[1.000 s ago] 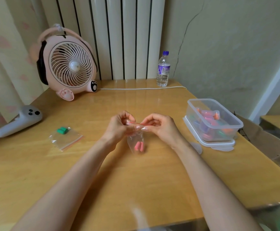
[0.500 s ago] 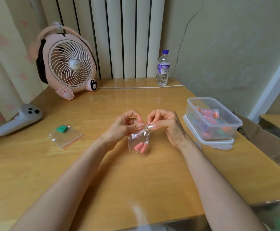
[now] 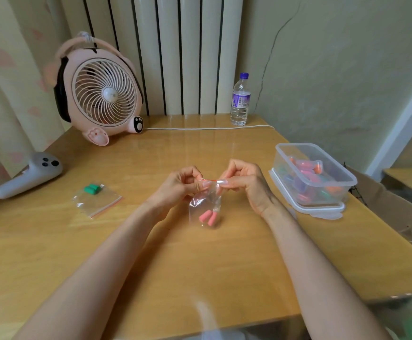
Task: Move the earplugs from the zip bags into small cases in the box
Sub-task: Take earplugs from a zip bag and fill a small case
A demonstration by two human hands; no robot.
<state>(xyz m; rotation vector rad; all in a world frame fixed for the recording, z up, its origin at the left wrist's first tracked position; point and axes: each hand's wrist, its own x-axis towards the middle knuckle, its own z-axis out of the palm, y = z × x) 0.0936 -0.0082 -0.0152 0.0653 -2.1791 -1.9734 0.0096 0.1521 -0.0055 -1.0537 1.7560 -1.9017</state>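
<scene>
A small clear bag (image 3: 203,204) with a red zip strip hangs upright, its top edge pinched by the left hand (image 3: 178,185) and the right hand (image 3: 246,182). Two pink earplugs (image 3: 208,217) sit at its bottom. A second clear bag (image 3: 96,201) with a red strip lies flat on the table (image 3: 200,266), well apart to the left, with green earplugs (image 3: 92,189) in its far corner. At the right, an open clear box (image 3: 281,163) stands on its lid (image 3: 322,212), holding small cases (image 3: 308,168) of pink, orange and green plugs.

Open tabletop (image 3: 236,153) toward box (image 3: 292,166), fan (image 3: 104,94) behind
</scene>
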